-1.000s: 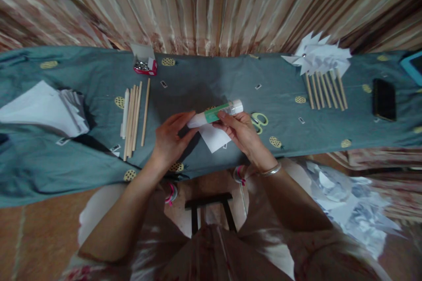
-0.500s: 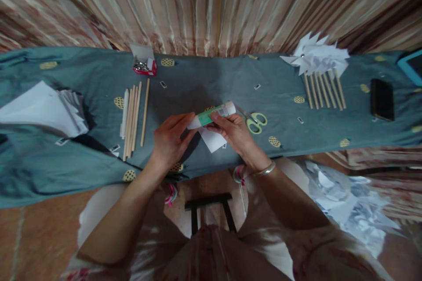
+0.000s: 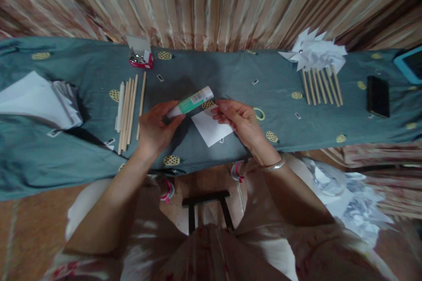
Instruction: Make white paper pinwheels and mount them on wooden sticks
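My left hand (image 3: 156, 129) is closed round the lower end of a green and white glue stick (image 3: 191, 102), which slants up to the right above the table. My right hand (image 3: 242, 123) hovers over the right side of a white square of paper (image 3: 209, 127), its fingers curled and pinched together. Whether anything small sits in that pinch is hidden. One light green handle of the scissors (image 3: 259, 114) shows just beyond my right hand; the rest is covered.
Wooden sticks (image 3: 128, 112) lie left, below a red box of metal pins (image 3: 141, 59). Folded white paper (image 3: 39, 101) is stacked far left. Paper pinwheels (image 3: 318, 55) on sticks lie right, near a black phone (image 3: 378, 96) and a blue-framed tablet (image 3: 410, 65). Paper scraps (image 3: 356, 206) sit low right.
My right hand has let go of the glue stick and moved slightly away from it. My left hand has carried the glue stick leftward, uncovering more of the paper square.
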{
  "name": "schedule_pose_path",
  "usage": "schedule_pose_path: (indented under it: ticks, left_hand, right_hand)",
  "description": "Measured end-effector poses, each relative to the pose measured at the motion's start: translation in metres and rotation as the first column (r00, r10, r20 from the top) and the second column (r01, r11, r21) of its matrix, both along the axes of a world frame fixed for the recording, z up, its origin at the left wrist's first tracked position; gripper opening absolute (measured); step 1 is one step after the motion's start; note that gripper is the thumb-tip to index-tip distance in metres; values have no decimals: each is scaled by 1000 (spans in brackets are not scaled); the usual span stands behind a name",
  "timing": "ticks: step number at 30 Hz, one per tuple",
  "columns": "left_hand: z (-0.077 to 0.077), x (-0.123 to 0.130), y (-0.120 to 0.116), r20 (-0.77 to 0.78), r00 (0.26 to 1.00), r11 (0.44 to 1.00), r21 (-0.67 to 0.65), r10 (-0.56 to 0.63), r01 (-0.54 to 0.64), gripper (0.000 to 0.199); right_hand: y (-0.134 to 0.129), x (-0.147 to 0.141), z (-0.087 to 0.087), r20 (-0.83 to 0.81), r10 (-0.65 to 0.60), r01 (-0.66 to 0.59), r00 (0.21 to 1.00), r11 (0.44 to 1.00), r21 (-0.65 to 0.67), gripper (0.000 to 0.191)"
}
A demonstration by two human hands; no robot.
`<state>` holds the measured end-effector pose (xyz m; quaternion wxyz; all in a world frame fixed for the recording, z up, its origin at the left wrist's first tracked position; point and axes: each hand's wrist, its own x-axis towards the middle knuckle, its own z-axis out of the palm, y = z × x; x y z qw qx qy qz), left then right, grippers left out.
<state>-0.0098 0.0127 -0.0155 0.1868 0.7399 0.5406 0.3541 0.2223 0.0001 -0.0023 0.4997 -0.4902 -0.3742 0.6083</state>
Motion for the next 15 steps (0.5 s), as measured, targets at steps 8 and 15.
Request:
schedule_pose_path:
  ticks: [8, 15]
  left_hand:
    - [-9, -33, 15, -171, 980, 993, 72, 104, -93, 30]
    - [-4, -14, -4, -341, 932, 950, 230, -125, 212, 42]
  right_hand:
    - [-19, 41, -15, 532, -75, -67, 844, 968, 242, 23]
    - [-30, 42, -15, 824, -160, -374, 544, 832, 409, 25]
